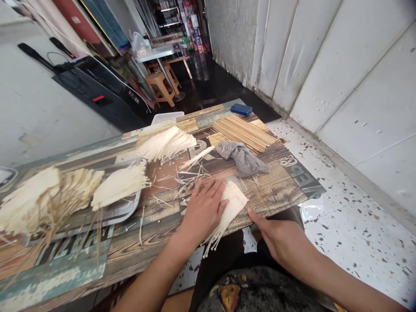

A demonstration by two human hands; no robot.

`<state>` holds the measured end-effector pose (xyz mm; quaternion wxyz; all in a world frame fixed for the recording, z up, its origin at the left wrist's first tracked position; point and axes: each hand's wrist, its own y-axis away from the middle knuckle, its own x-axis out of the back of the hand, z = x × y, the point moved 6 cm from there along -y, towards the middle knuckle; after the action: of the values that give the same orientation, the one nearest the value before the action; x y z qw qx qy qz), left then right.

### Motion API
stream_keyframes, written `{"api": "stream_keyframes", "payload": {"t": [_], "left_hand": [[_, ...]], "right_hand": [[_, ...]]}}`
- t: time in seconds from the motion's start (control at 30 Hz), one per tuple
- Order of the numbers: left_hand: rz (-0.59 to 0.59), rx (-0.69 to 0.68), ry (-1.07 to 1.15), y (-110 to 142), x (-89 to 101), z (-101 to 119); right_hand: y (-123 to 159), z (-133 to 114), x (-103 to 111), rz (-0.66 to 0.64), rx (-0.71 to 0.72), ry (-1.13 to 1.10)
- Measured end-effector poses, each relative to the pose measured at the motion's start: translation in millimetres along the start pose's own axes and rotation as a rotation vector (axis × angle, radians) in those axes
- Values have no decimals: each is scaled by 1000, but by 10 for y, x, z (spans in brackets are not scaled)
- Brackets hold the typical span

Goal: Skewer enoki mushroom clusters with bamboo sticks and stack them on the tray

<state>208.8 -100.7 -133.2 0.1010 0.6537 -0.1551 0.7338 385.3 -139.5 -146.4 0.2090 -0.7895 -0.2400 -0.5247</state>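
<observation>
My left hand lies flat with fingers stretched out on a bundle of pale enoki mushrooms, whose stems hang over the near edge of the wood-patterned table. My right hand is just off that edge, below and right of the bundle, with one finger pointing toward it; the other fingers are hidden. Loose mushroom strands lie scattered ahead of my left hand.
A metal tray at the left carries heaps of enoki bundles. More bundles, a pile of bamboo skewers, a grey cloth and a blue box lie farther back. A white wall runs along the right.
</observation>
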Motion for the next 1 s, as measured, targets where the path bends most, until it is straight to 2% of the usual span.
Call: {"api": "stream_keyframes", "payload": {"t": [0.1, 0.23, 0.4, 0.57, 0.73, 0.87, 1.0], "left_hand": [[54, 5, -5, 46, 25, 5], [18, -61, -12, 115, -6, 85], [46, 16, -38, 182, -53, 187], [136, 108, -65, 272, -41, 333], [123, 108, -57, 354, -87, 400], [150, 143, 108, 421, 53, 238], [369, 380, 376, 619, 371, -131]], "right_hand": [[-7, 4, -19, -18, 8, -14], [-12, -5, -19, -22, 9, -16], [-6, 14, 17, -14, 9, -49], [-49, 139, 55, 35, -52, -181], [-116, 129, 169, 136, -99, -403], [-171, -99, 426, 210, -43, -459], [-195, -497, 723, 318, 182, -454]]}}
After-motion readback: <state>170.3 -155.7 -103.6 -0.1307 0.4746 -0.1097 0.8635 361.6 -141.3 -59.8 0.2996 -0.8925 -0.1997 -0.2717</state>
